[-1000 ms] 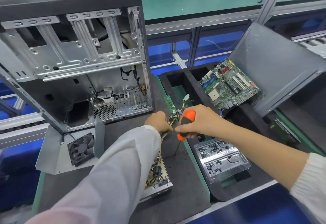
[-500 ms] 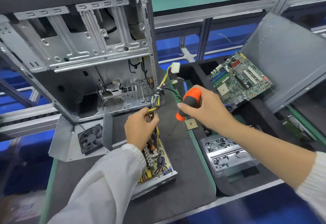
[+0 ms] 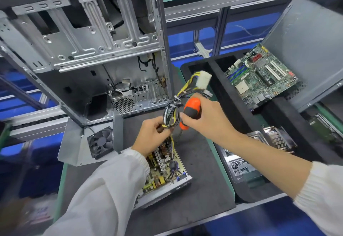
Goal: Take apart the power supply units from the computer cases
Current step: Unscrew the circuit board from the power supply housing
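Observation:
An opened power supply unit [image 3: 165, 172] lies on the dark mat, its circuit board bare. Its cable bundle [image 3: 171, 112] rises from the board and ends in a white connector [image 3: 203, 79]. My left hand [image 3: 151, 137] grips the bundle just above the unit. My right hand [image 3: 207, 117] holds an orange and black screwdriver [image 3: 192, 108] right beside the bundle, tip pointing down at the mat. The stripped computer case [image 3: 89, 50] stands open behind the unit.
The unit's metal cover with a black fan [image 3: 101, 142] lies left of it. On the right, a black foam tray [image 3: 278, 117] holds a green motherboard [image 3: 259, 76], a heatsink [image 3: 278, 139] and a clear plastic tray [image 3: 239, 163]. A grey case panel [image 3: 311, 50] leans at the far right.
My left hand has lifted the cable bundle up and toward the case, so the white connector now stands high. My right hand with the screwdriver stayed close beside it.

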